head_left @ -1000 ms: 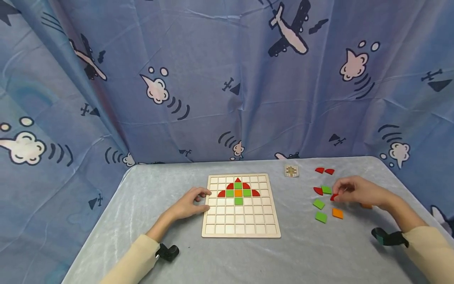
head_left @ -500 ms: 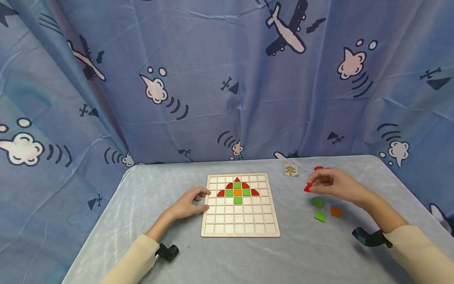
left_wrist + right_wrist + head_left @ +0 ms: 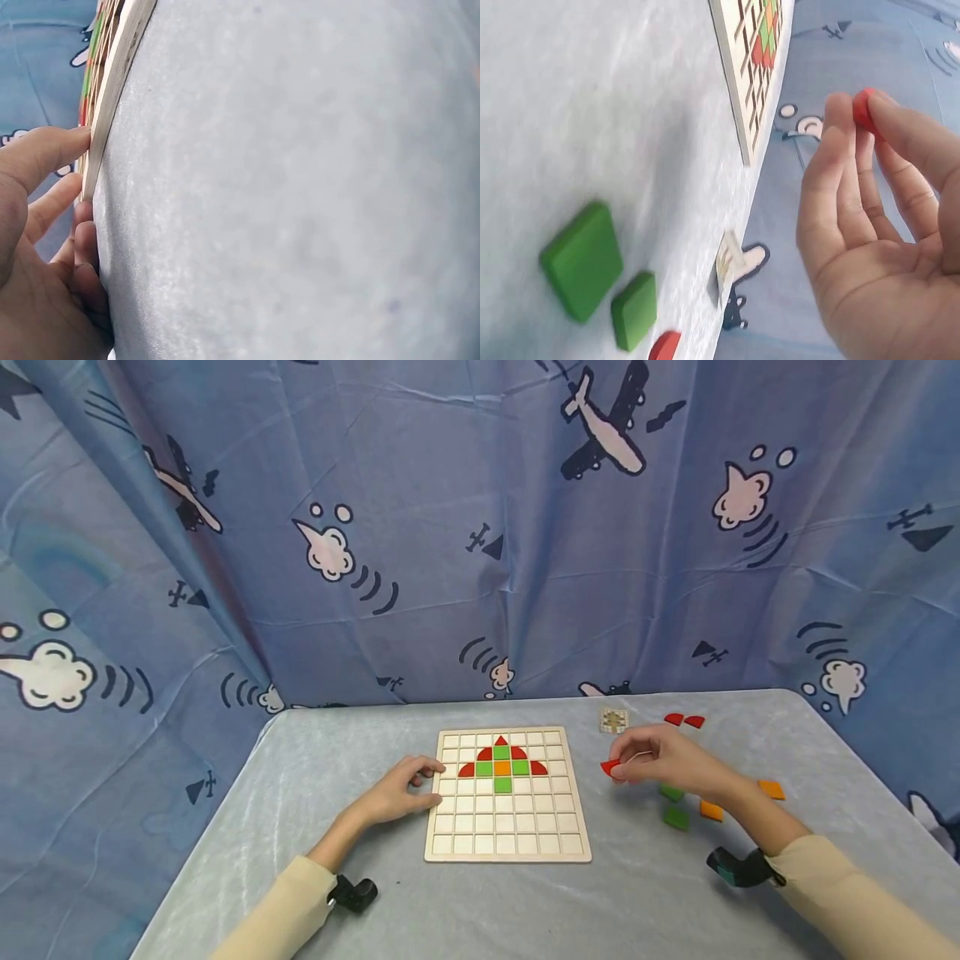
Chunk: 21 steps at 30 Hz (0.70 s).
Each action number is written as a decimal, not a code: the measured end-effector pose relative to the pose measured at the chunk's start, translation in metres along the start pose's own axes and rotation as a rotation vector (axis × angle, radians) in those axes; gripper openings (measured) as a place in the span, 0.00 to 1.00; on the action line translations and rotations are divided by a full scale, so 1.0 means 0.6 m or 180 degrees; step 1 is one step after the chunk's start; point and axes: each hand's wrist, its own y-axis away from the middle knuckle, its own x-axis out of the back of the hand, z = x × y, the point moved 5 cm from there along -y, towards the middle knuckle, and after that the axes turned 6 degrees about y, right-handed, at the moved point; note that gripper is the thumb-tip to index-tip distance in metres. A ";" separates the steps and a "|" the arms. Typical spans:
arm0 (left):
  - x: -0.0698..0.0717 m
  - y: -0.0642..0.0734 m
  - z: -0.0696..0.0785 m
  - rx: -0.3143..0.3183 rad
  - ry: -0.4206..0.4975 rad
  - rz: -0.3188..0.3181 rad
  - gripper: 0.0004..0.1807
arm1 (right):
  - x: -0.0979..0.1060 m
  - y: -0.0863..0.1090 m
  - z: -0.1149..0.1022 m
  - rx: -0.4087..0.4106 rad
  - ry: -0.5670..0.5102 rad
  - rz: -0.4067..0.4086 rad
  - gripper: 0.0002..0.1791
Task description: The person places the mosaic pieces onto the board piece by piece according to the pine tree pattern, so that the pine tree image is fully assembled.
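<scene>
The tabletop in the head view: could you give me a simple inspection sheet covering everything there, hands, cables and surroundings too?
Surface: pale grey table.
Job's things: wooden grid board bearing red, green and orange pieces; loose green tiles, orange tiles and red pieces to its right.
Clutter: small patterned card near the board's far right corner.
Grippers: left hand touches the board's left edge; right hand pinches a red wedge.
Cables: nothing seen.
Surroundings: blue printed fabric behind.
</scene>
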 end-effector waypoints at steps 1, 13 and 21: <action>0.000 0.000 0.000 0.0001 0.0005 -0.0005 0.24 | -0.004 -0.003 -0.001 0.0008 0.0021 -0.0003 0.10; 0.000 0.001 -0.001 -0.0005 -0.0006 -0.0008 0.24 | -0.051 -0.041 -0.014 0.0118 -0.0088 -0.0108 0.10; 0.001 0.001 0.002 -0.0049 -0.0004 -0.0016 0.24 | -0.082 -0.064 -0.027 0.0164 0.0239 -0.0145 0.16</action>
